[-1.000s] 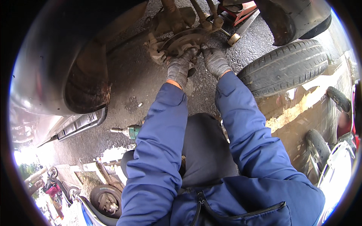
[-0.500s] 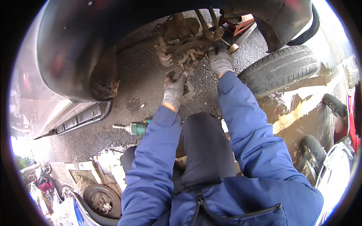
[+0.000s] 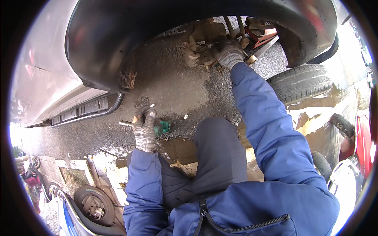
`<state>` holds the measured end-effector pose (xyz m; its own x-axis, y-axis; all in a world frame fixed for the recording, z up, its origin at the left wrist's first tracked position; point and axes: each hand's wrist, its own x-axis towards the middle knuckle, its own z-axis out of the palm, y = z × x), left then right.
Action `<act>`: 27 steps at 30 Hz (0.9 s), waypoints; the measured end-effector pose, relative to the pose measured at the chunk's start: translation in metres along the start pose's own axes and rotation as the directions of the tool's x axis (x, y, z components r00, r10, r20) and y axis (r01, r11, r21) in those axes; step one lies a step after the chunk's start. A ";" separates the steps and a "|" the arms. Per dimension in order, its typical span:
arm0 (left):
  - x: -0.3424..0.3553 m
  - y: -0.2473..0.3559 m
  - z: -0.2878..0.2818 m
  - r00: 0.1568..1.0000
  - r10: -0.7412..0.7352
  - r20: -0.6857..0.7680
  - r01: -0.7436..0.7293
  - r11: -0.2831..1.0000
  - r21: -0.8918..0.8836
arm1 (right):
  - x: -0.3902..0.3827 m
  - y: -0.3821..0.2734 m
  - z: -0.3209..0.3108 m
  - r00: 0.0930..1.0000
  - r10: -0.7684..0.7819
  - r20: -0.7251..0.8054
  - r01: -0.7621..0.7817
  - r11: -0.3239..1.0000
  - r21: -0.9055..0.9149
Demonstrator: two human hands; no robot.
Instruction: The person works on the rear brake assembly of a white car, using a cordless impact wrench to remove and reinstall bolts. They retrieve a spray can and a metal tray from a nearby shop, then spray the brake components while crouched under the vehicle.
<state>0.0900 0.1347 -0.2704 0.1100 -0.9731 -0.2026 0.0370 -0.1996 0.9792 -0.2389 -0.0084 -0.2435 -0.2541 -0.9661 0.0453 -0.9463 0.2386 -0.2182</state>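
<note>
In the head view, your left hand (image 3: 144, 125) is hanging at left of centre in the frame, just where the green power tool (image 3: 162, 127) is lying on the ground (image 3: 173, 88). You are covering the middle of that tool from this viewpoint: its metal nose (image 3: 125, 123) is showing to the left of your glove, and its green body is showing to the right. Its long axis is running nearly level across the frame, while your left forearm is coming up from the lower edge, so the two are crossing almost squarely. The fingers of that grip are bending, but I cannot tell whether they are touching the tool, or whether the grip is open or closed.

Your right hand (image 3: 229, 53) is sitting well apart, at the top of the frame right of centre, so the left is plainly the nearer one to the tool. The right grip is resting at the bare wheel hub (image 3: 205, 58), under the dark wheel arch (image 3: 106, 47); its fingertips are hiding, so I cannot tell what it is gripping, if anything. Near it, a red jack (image 3: 263, 36) is standing at upper right, with a loose tire (image 3: 301, 83) lying below that.
</note>
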 end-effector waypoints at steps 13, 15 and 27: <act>0.000 -0.019 -0.005 0.993 -0.046 0.105 0.049 0.998 -0.027 | -0.001 0.004 0.016 0.973 -0.046 -0.227 0.057 0.997 0.043; 0.001 -0.021 -0.007 0.994 -0.023 0.109 0.027 0.999 -0.036 | 0.001 0.007 0.011 0.989 -0.026 -0.147 0.037 0.996 0.075; -0.005 -0.027 -0.013 0.994 0.009 0.112 0.002 0.996 -0.093 | 0.010 0.024 0.011 0.991 -0.112 -0.066 0.114 0.993 0.026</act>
<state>0.1014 0.1465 -0.2958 -0.0013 -0.9816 -0.1911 0.1289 -0.1897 0.9733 -0.2618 -0.0134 -0.2586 -0.1587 -0.9783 0.1335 -0.9636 0.1240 -0.2367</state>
